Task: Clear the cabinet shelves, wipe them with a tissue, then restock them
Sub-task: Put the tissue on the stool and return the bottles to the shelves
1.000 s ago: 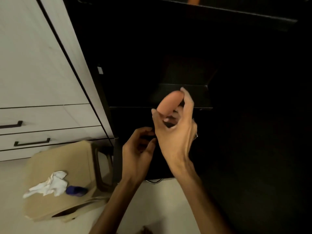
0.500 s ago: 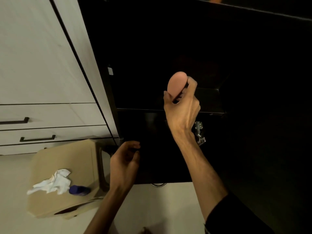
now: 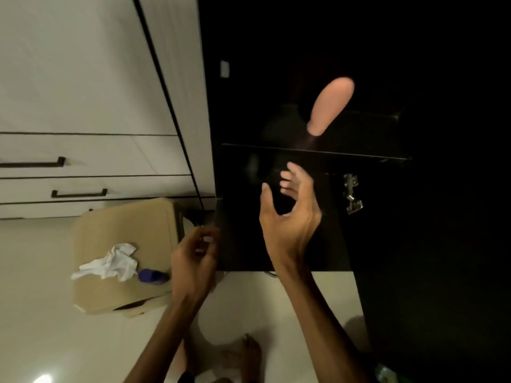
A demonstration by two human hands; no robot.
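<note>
1. Right hand: fingers spread, grasping nothing, raised before the dark cabinet.
2. Left hand: fingers loosely curled, nothing visibly held, lower left of the right hand.
3. Pink object: on the shelf above the right hand, apart from it.
4. Tissue: crumpled on the stool, left of the left hand, beside a purple item.
5. Hinge: right of the right hand.

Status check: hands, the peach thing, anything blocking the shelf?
Both hands empty: right hand open, left hand loosely curled. Peach object on dark shelf. No visible obstruction.
</note>
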